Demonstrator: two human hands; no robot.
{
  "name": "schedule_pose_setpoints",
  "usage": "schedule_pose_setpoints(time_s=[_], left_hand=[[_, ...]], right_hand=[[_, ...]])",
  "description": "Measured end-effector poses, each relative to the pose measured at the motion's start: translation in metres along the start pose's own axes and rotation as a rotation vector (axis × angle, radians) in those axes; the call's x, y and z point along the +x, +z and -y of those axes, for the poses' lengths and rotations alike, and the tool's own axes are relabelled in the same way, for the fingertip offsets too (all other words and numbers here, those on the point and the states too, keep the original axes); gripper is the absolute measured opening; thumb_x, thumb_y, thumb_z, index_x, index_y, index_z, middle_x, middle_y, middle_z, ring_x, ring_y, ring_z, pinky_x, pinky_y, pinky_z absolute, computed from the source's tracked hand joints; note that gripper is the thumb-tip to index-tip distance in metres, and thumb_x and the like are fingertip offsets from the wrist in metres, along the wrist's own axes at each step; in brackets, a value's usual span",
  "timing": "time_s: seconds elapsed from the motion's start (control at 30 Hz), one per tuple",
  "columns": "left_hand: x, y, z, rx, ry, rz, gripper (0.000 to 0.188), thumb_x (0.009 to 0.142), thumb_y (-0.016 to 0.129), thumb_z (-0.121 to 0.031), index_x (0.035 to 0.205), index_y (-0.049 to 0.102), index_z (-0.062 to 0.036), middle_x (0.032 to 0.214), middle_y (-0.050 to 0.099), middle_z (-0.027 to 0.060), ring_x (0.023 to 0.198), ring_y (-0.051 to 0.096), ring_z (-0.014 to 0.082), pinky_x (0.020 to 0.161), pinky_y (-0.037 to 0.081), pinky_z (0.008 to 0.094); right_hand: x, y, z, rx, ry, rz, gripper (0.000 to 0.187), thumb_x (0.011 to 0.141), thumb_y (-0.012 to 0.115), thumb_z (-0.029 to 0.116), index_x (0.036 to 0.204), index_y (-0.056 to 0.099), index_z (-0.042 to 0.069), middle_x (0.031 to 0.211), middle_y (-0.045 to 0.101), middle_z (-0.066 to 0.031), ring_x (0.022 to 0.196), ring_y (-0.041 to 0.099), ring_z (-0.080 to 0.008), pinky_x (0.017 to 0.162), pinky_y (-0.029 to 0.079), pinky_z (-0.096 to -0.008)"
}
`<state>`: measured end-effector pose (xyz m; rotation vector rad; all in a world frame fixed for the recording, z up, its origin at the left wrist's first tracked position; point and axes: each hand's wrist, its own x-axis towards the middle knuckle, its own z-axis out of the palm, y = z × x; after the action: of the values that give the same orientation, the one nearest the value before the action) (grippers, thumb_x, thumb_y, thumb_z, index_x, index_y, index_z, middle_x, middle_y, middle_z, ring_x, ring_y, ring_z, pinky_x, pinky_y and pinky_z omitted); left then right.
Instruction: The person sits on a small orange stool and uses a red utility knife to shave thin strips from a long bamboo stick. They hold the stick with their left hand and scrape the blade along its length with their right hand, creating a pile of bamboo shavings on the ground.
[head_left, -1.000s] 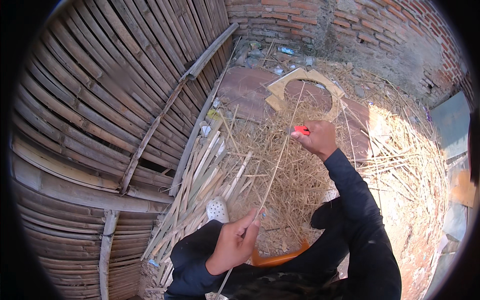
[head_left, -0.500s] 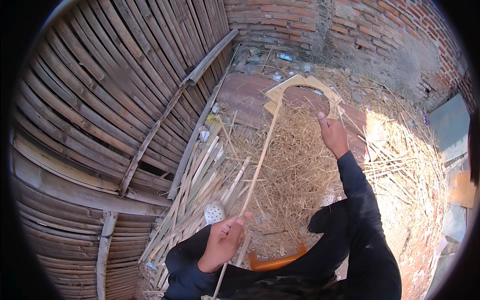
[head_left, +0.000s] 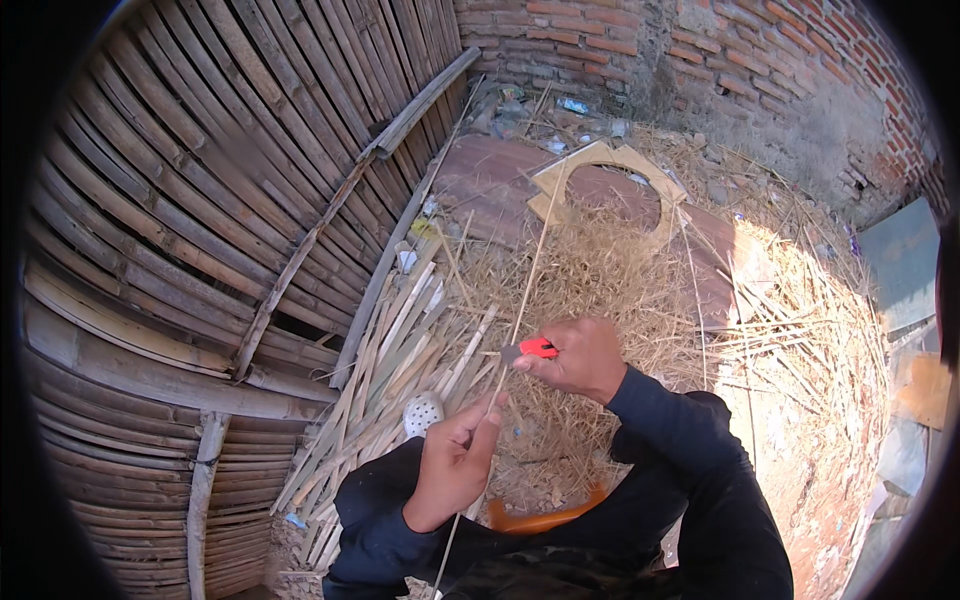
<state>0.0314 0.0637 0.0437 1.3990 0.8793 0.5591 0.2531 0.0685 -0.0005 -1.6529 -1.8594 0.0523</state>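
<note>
Brick walls (head_left: pixel 760 60) close off the far side of this yard, and a leaning screen of split bamboo (head_left: pixel 200 200) fills the whole left, so I am watching work done in a corner over a thick bed of straw and shavings (head_left: pixel 620 290). My left hand (head_left: pixel 455 465) is near the body, fingers pinched shut around a long thin bamboo strip (head_left: pixel 530 270) that runs away from me toward the far wall. My right hand (head_left: pixel 580 355) sits farther along the same strip, closed around a small red-handled knife (head_left: pixel 535 348) whose blade end meets the strip. I judge the main risk to be the blade: it points left, toward the line of the strip and roughly toward the left hand's fingers, so a slip or a sudden give in the fibre could carry it into them. The strip is slender and could also split off-line or snap if the pinch twists it. Its far tip reaches toward a pale wooden frame with a round cut-out (head_left: pixel 600 170) lying on a reddish board (head_left: pixel 500 180), and it could catch there. Just left of the hands, a loose heap of cut bamboo slats (head_left: pixel 400 350) and a small white perforated thing (head_left: pixel 422 412) crowd the ground, leaving little room on that side. An orange object (head_left: pixel 540 520) lies close under the arms. To the right the straw spreads in sunlight with more open room.
</note>
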Motion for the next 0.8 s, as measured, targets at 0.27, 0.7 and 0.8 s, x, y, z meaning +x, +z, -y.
schedule_pose_setpoints(time_s=[0.27,0.7,0.8], left_hand=[[-0.002,0.0,0.0,-0.03,-0.078,0.049,0.032,0.1,0.046,-0.013,0.127,0.055,-0.0004,0.063,0.037,-0.0118,0.055,0.028,-0.0018,0.049,0.022,0.0183],[-0.007,-0.006,0.007,-0.006,-0.066,0.055,0.029,0.099,0.046,-0.011,0.124,0.057,-0.0009,0.063,0.038,-0.011,0.054,0.028,-0.0012,0.049,0.022,0.0183],[-0.006,-0.006,0.007,0.011,-0.033,0.038,0.029,0.099,0.046,-0.011,0.124,0.057,-0.0006,0.063,0.038,-0.011,0.054,0.028,-0.0013,0.049,0.023,0.0182]], right_hand=[[0.022,0.006,-0.03,-0.052,0.212,0.018,0.061,0.078,0.056,0.069,0.064,0.065,0.01,0.051,0.057,-0.0098,0.047,0.059,-0.0309,0.043,0.044,-0.0412],[0.009,0.011,-0.011,-0.06,0.12,0.085,0.059,0.082,0.054,0.063,0.07,0.069,0.008,0.054,0.059,-0.0147,0.052,0.061,-0.032,0.049,0.046,-0.0415],[-0.003,0.009,0.009,0.036,0.018,0.036,0.058,0.081,0.054,0.066,0.065,0.065,0.011,0.052,0.056,-0.0119,0.048,0.058,-0.0314,0.046,0.045,-0.0409]])
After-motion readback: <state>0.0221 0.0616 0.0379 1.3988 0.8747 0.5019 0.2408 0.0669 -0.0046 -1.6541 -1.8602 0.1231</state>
